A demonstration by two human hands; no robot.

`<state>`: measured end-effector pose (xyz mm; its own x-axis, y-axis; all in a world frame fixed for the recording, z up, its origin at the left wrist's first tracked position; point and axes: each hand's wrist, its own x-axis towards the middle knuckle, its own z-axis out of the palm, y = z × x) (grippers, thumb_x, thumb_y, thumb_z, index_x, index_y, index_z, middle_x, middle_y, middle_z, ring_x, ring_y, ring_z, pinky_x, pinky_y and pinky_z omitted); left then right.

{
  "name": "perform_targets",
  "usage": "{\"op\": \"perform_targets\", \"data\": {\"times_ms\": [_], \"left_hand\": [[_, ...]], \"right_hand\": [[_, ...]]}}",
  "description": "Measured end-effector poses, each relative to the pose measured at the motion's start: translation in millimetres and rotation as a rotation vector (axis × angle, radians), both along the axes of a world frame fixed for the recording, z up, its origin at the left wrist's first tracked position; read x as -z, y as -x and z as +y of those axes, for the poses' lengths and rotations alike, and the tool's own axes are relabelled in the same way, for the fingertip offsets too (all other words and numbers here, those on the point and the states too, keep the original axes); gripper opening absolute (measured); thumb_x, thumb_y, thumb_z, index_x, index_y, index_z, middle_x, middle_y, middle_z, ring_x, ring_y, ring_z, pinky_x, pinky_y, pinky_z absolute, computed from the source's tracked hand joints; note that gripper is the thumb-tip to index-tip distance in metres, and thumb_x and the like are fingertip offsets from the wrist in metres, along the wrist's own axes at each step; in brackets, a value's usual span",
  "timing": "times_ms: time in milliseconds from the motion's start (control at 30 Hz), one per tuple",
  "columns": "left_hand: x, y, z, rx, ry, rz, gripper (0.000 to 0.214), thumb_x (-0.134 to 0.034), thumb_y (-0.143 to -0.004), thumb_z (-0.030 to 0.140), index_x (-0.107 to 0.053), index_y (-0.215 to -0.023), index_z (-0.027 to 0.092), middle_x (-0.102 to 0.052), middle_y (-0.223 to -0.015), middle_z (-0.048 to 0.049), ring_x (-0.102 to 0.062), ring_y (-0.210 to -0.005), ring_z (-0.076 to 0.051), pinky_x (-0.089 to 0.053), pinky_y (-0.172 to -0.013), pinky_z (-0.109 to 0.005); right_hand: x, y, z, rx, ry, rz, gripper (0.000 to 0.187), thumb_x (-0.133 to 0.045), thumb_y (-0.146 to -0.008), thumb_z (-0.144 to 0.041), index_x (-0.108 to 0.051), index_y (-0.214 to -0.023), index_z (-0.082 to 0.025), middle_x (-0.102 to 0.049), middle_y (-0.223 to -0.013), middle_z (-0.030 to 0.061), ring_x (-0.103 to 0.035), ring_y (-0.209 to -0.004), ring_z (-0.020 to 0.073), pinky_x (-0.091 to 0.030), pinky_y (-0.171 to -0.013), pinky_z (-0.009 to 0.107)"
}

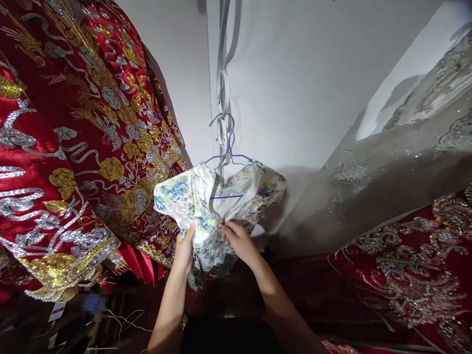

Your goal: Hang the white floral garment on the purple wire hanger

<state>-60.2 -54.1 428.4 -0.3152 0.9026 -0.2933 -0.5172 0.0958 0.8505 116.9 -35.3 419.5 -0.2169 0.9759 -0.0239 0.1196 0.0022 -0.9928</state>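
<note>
A small white garment with blue and yellow flowers hangs on a purple wire hanger in front of a white wall. My left hand grips the garment's lower left part, fingers closed on the cloth. My right hand pinches the fabric at the middle, just below the hanger's bar. The two hands are close together, both raised toward the garment.
A red robe with gold and silver embroidery hangs at the left. A grey sheer beaded dress and a red embroidered cloth are at the right. White cables lie on the dark floor at lower left.
</note>
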Motion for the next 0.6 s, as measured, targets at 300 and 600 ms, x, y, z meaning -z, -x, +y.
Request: {"op": "perform_targets", "data": {"times_ms": [300,600], "left_hand": [[7.9,-52,-33,-0.468,-0.344,0.813,0.031,-0.069,-0.084,0.029,-0.06,-0.113,0.026,-0.049,-0.135,-0.008,-0.04,-0.135,-0.027,-0.027,-0.118,-0.041],[8.4,-91,-21,0.357,-0.408,0.898,0.015,-0.05,-0.093,0.027,-0.054,-0.079,0.021,-0.058,-0.075,-0.0009,-0.055,-0.073,-0.019,-0.039,-0.07,-0.027]], "right_hand": [[-4.6,-31,-19,0.027,0.032,0.082,0.031,-0.05,-0.09,-0.04,-0.055,-0.068,-0.019,-0.051,-0.056,-0.0023,-0.042,-0.052,0.0113,-0.03,-0.051,0.025],[-31.1,-51,-14,0.017,-0.013,0.117,0.029,-0.053,-0.087,-0.037,-0.053,-0.064,-0.02,-0.046,-0.048,-0.0048,-0.04,-0.046,0.0108,-0.032,-0.05,0.025]]}}
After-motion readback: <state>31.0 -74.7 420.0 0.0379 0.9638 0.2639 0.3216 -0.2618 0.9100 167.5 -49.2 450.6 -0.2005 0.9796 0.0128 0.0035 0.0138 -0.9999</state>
